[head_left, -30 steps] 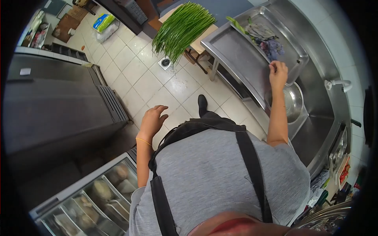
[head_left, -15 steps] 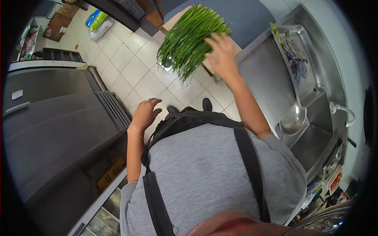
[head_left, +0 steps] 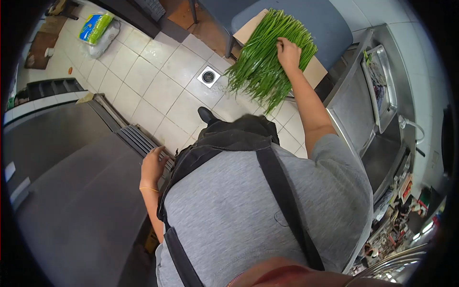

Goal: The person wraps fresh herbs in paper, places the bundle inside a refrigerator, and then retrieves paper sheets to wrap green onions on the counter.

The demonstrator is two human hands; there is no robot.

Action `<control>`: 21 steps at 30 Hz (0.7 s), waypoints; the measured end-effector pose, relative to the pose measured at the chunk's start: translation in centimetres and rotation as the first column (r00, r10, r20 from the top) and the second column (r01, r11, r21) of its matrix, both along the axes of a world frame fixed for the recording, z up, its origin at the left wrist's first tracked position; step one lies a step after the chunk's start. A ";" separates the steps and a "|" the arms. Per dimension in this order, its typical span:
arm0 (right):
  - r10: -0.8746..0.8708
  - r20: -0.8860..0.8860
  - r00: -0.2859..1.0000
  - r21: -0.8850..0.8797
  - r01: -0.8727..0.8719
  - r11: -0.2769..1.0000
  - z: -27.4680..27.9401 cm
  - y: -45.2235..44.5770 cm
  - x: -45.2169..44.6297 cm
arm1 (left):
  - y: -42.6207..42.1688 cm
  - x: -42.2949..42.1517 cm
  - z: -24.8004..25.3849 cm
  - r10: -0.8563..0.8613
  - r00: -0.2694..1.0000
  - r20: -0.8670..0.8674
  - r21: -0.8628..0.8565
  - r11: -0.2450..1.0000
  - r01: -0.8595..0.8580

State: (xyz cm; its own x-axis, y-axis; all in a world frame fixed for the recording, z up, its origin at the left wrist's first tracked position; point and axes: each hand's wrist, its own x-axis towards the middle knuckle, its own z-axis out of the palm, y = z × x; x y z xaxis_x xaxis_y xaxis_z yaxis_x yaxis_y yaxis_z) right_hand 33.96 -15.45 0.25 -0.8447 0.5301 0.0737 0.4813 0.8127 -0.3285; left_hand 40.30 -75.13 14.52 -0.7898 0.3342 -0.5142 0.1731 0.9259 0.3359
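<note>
A thick pile of long green stalks (head_left: 267, 62) lies across a light board (head_left: 315, 71), its wet ends hanging over the front edge. My right hand (head_left: 289, 53) rests on the upper right part of the pile, its fingers curled among the stalks; whether it grips any is too small to tell. At the left, my left hand (head_left: 154, 167) hangs low beside my body near the grey vents, fingers loosely bent and apart, holding nothing.
A blue-grey chair (head_left: 334, 28) stands behind the board. To the right is a steel sink counter (head_left: 351, 107) with a metal tray (head_left: 392, 107). A large dark refrigerator (head_left: 71, 191) fills the left. A floor drain (head_left: 209, 76) and a plastic package (head_left: 97, 31) are ahead.
My right hand has gone from the sink tray to the green stalks and now touches them. My left hand has lowered to the left. The view has turned and come nearer the pile.
</note>
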 end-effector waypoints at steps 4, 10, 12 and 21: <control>-0.191 -0.013 0.982 0.118 0.191 0.975 0.4 -1.3 -2.3 | -4.2 -7.1 0.4 -0.123 0.988 -0.093 -0.047 0.992 0.119; -0.317 -0.047 0.947 0.209 0.320 0.924 -1.0 -2.0 -2.7 | -5.0 -13.0 0.6 -0.035 0.987 -0.158 0.088 0.995 0.049; -0.292 -0.092 0.952 0.216 0.305 0.928 -1.2 -2.8 -2.2 | -6.0 -13.7 -0.8 -0.076 0.990 -0.117 0.108 0.990 0.088; -0.379 -0.212 0.901 0.123 0.409 0.904 0.5 -6.4 -0.6 | -7.4 -23.2 -2.3 -0.094 0.994 0.048 0.098 0.991 0.089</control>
State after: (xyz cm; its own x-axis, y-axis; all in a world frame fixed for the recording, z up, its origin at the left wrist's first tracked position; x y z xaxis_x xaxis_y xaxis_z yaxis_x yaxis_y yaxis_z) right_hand 33.37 -21.86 0.73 -0.5335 0.7846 0.3159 0.7183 0.6175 -0.3207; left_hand 17.14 -82.52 12.25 -0.7263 0.4539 -0.5163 0.2356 0.8699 0.4333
